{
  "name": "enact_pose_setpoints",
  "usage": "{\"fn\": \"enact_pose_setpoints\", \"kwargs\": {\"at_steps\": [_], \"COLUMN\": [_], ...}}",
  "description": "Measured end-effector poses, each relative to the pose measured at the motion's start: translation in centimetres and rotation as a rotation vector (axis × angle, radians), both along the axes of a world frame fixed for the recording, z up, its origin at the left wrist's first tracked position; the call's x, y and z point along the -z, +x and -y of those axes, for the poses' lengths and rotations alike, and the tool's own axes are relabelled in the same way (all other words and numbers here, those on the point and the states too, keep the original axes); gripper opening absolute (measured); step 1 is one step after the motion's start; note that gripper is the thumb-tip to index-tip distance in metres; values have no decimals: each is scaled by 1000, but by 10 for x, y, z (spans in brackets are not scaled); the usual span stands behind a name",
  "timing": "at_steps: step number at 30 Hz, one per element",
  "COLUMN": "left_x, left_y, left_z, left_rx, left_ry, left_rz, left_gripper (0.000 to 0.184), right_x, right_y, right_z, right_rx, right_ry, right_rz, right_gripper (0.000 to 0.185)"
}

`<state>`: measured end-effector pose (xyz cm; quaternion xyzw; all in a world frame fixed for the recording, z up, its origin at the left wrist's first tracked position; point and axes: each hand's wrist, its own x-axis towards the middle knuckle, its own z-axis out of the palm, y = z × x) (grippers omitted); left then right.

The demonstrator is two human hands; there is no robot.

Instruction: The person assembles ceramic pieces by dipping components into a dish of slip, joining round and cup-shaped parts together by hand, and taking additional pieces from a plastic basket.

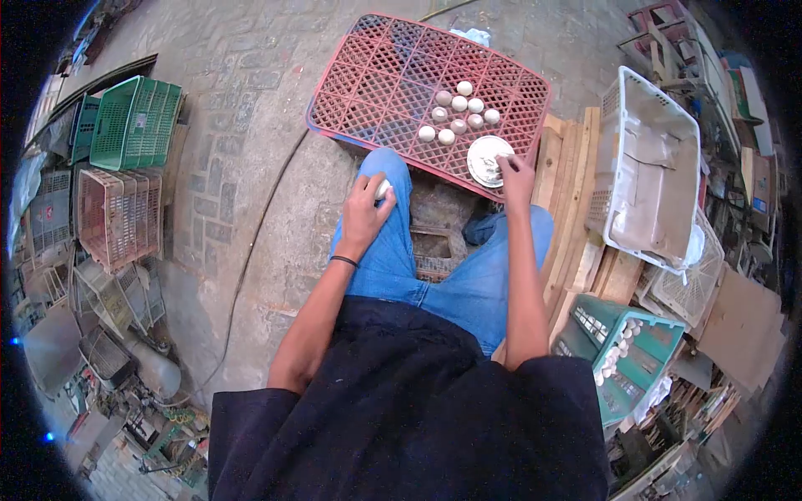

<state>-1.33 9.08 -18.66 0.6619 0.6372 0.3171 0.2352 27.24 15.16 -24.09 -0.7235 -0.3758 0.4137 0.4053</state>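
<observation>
My left hand (365, 209) is closed around a whitish round object (383, 189) above my left knee. Over a white round dish (488, 161), my right hand (515, 178) has its fingers pinched together at the dish's right side; whatever they hold is too small to name. The dish holds pale material with dark marks and stands on the near right part of an upturned red plastic crate (368, 83). Several whitish balls (459, 103) lie grouped on the crate, left of and beyond the dish.
Wooden planks (571, 192) run along my right side. Beyond them stands a white crate (660, 167), with a green crate (643, 355) of similar balls nearer me. Green (138, 125) and pink (119, 215) crates are stacked at left. A cable (259, 238) crosses the floor.
</observation>
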Motion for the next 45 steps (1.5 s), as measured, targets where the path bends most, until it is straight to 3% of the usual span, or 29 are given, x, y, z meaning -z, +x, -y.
{"fn": "enact_pose_setpoints", "kwargs": {"at_steps": [2,4,6,8,10,12,16,18,26,33,35,42,45], "left_x": [1,-4,-12,-26,-56,-101,-169,-187,-214,-225,-229,-231,-229], "left_y": [-2,-2,-5,-8,-5,6,17,18,21,21,23,22,22], "left_z": [1,5,13,16,21,30,45,49,49,52,54,53,53], "left_rx": [26,-1,-48,-83,-35,28,127,277,447,442,357,389,399], "left_ry": [6,-27,-67,-174,-181,-245,-182,-204,-154,-179,-162,-106,-122], "left_rz": [-18,84,178,444,519,947,1154,1209,1188,1126,1137,1105,1102], "left_gripper": [26,27,29,33,39,39,37,35,36,34,34,35,34], "right_x": [-49,-88,-121,-153,-184,-210,-253,-267,-287,-295,-287,-300,-304], "right_y": [-22,-45,-57,-69,-78,-86,-99,-102,-106,-102,-99,-103,-102], "right_z": [22,42,62,80,95,104,112,114,120,124,121,123,121], "right_rx": [30,103,56,18,-162,-264,-498,-552,-503,-542,-589,-506,-532], "right_ry": [45,99,161,228,294,396,600,635,829,798,977,889,842], "right_rz": [-172,-598,-694,-797,-524,-374,-4,37,119,151,238,174,198], "right_gripper": [15,10,12,14,17,21,37,44,39,33,32,27,33]}}
